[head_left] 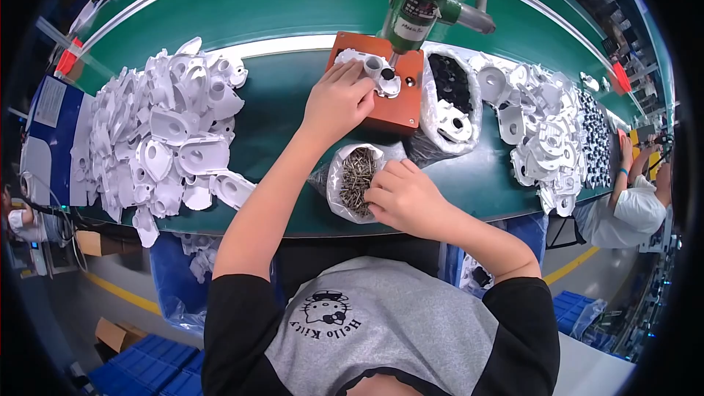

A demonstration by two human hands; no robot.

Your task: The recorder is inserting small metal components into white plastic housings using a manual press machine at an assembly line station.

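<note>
A white moulded plastic part (374, 67) with round sockets and a black piece (389, 73) lies on an orange block fixture (392, 114). My left hand (339, 101) grips its left side with bent fingers and holds it against the block. The tip of a green press-like driver (396, 57) comes down close to the black piece. Nearer to me stands a white bag (334, 189) of small metal screws (357, 180). My right hand (402, 196) reaches over its right edge, fingers closed together at the screws. What these fingertips hold is hidden.
Heaped white plastic parts (165, 139) cover the left of the green table (264, 139). More white parts (539, 132) and rows of black pieces (595, 132) lie right. Beside the fixture stands a bag of black pieces (449, 81). A co-worker (631, 202) sits far right.
</note>
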